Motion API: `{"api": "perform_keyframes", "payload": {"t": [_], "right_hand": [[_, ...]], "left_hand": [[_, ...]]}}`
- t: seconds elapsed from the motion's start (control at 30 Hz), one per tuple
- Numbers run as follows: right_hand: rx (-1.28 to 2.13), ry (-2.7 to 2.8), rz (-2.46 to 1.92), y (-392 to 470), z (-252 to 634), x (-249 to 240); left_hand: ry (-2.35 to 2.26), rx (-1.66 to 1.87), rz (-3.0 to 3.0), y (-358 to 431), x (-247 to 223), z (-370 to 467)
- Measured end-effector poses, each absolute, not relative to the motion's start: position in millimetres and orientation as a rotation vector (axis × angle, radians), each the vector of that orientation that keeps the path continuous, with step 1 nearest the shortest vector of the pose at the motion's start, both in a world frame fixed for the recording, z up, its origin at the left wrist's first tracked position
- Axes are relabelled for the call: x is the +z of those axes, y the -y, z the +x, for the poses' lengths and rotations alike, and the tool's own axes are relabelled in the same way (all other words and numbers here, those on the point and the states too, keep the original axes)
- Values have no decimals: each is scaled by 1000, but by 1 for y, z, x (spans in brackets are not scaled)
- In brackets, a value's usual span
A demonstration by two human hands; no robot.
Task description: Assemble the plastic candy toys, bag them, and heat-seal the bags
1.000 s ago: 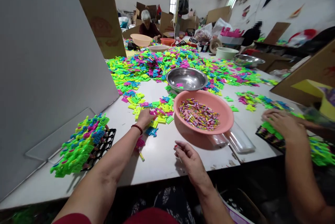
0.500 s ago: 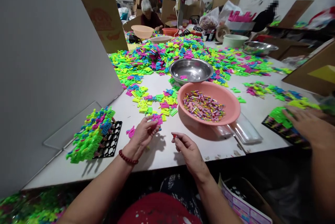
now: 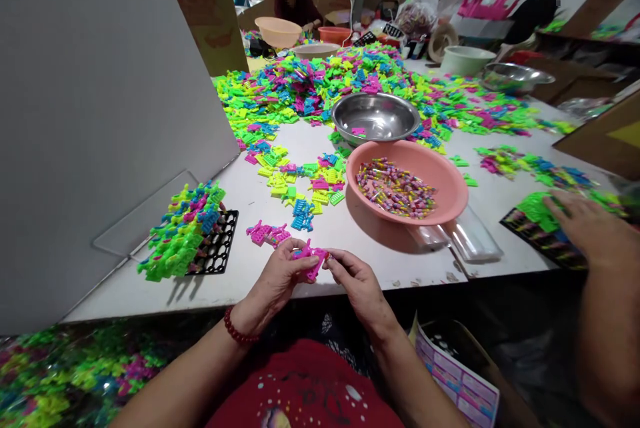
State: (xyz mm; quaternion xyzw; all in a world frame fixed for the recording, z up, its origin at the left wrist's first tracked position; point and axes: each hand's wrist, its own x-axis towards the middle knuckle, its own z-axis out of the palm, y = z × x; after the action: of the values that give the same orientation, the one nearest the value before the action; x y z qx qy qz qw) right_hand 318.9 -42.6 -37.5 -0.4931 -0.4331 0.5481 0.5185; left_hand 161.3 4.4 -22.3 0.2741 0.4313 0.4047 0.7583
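My left hand [image 3: 277, 276], a dark red bead bracelet on its wrist, is closed on a bright pink plastic piece [image 3: 311, 264]. Against the right end of that piece, my right hand [image 3: 353, 276] pinches a small red-tipped piece [image 3: 327, 257], mostly covered by the fingers. More pink plastic pieces [image 3: 265, 233] lie on the table just beyond my left hand, with blue ones [image 3: 302, 215] a little farther off. To the right, a pink bowl [image 3: 457, 198] holds many small striped, multicoloured sticks.
At left, a black perforated tray [image 3: 231, 231] carries standing coloured pieces beside a grey panel [image 3: 100, 115]. A steel bowl [image 3: 375, 115] sits before a large heap of plastic pieces [image 3: 280, 91]. Another person's hand [image 3: 590, 221] touches a second tray at right. Clear plastic rolls [image 3: 473, 241] lie nearby.
My hands have come together, bringing the pink piece and the red-tipped piece against each other. Blue pieces now show on the table beyond my left hand. The view has tilted down.
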Motion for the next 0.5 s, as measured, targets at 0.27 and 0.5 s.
{"api": "perform_keyframes", "payload": {"t": [0.27,0.5], "right_hand": [[1435,943,-1130,46,321,-46],[1444,1000,-1140,46,324,-45]], "left_hand": [[-979,818,582,-1,-20,155],[-994,841,576,0,-19,159]]}}
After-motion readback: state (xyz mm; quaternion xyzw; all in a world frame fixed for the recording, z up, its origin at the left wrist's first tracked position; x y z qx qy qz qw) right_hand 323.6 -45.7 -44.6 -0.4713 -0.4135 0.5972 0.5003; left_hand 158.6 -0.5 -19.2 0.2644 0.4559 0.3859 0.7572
